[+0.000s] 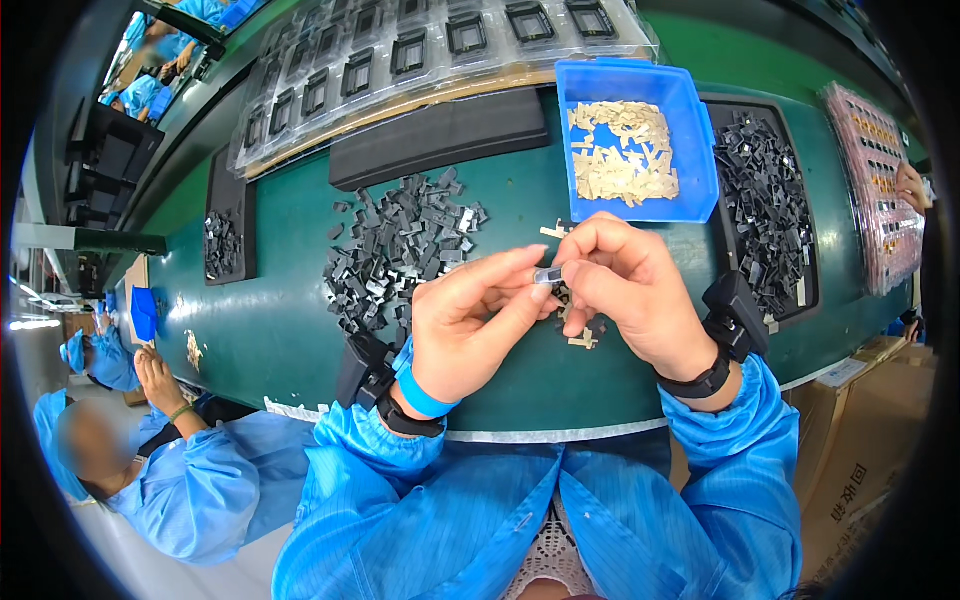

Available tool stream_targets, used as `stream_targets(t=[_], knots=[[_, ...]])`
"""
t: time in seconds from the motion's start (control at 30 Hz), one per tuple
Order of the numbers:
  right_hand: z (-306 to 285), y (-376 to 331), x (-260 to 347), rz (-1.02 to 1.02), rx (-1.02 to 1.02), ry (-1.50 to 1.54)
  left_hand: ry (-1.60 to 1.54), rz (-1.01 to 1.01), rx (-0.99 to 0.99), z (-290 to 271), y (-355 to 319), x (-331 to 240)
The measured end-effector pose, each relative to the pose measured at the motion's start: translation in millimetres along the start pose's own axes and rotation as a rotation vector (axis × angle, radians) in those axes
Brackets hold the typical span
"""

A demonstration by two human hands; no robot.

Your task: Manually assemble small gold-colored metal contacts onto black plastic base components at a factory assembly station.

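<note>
Between my two hands, above the near middle of the green table, is a small dark plastic part (548,275) with a shiny face. My left hand (470,315) pinches it from the left with thumb and fingertips. From the right, my right hand (625,290) grips its other end between thumb and forefinger. Several small beige pieces (583,339) lie on the table under and beside my right hand. To the left of my hands spreads a loose pile of small black parts (400,250). Fingers cover much of the held part.
A blue bin (700,150) of beige pieces stands beyond my right hand. Right of it is a black tray (812,250) of dark parts. Clear trays of black frames (410,55) sit at the back, behind a black foam block (440,140). A co-worker (190,480) sits at left.
</note>
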State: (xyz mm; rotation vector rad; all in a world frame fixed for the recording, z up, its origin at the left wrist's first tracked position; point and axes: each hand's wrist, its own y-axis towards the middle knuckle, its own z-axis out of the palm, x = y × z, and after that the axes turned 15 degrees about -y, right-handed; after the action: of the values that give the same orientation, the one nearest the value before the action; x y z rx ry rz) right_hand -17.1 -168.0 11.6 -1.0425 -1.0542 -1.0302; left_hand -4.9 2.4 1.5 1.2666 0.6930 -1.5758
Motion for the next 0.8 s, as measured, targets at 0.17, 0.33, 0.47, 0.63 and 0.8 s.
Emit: stream_targets(t=[0.17,0.33,0.47,0.63,0.8], knots=[[5,0,-4,-0.024,-0.04,-0.087,0.142,0.079,0.037,2,1,-1],[2,2,0,0.011,-0.031,-0.182,0.23,0.134,0.08,0,-2,2],[-7,-1,8,0.123,-0.096,0.005,0.147,0.12,-0.001,4,-4,4],[-11,-12,11,0.003,0.005,-0.252,0.183,0.098,0.099,3,-4,3],[-62,-32,41,-0.144,-0.588,-0.691,0.124,0.078,0.019,1,-1,-2]])
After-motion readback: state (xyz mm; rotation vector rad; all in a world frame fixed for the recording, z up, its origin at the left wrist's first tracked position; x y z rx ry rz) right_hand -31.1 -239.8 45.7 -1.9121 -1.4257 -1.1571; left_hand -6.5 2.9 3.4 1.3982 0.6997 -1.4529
